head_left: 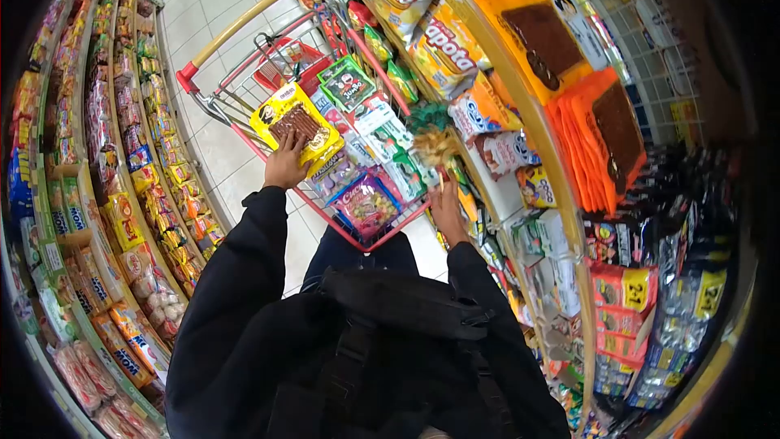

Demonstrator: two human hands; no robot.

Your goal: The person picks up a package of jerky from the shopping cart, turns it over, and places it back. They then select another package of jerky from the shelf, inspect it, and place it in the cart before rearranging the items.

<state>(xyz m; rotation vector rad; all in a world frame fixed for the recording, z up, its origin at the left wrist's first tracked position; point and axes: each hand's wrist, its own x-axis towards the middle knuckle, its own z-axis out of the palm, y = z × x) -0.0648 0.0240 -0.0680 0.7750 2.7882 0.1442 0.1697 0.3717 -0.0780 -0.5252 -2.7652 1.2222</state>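
Atop the cart (244, 23), left grip (284, 164) lies open on a yellow packet (296, 118). It is likely light and slippery; pinch its edge. Right grip (447, 210): cannot tell.

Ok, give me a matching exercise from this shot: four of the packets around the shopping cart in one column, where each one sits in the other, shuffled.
Things:
1. yellow plastic biscuit packet
2. shiny pink snack bag
3. flat green packet
4. orange cake packs
Places:
A. on the shelf beside the red wire cart
B. under the left hand
C. cart's near end, toward the right hand
D. in the cart, beyond the yellow packet
Pairs: 1-B, 2-C, 3-D, 4-A
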